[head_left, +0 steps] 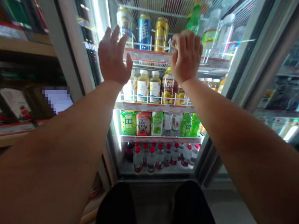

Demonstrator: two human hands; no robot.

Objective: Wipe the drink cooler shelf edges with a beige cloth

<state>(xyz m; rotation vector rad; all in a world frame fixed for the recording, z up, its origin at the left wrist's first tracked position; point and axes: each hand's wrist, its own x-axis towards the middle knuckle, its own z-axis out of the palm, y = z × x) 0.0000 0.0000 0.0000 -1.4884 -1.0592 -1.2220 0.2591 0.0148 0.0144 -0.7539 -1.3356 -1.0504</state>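
Note:
My left hand [115, 57] is raised with its fingers spread, holding nothing, in front of the left end of the fridge's upper shelf. Just beyond it stands a white can [124, 21], partly covered by the fingers. A blue can [144, 31] and a gold can [161, 34] stand between my two hands. My right hand [187, 54] is at the same shelf's front edge, its fingers curled over; what they close on, if anything, is hidden. Behind it rises a green bottle [194, 19]. Clear plastic bottles [211, 34] stand to its right.
The shelf below carries bottled teas [155, 87] behind a wire rail. Lower down are green and red drink packs [143, 123], then several red-capped bottles [151, 160] at the bottom. Metal door frames [254, 71] flank the opening. A goods shelf [25, 43] stands at left.

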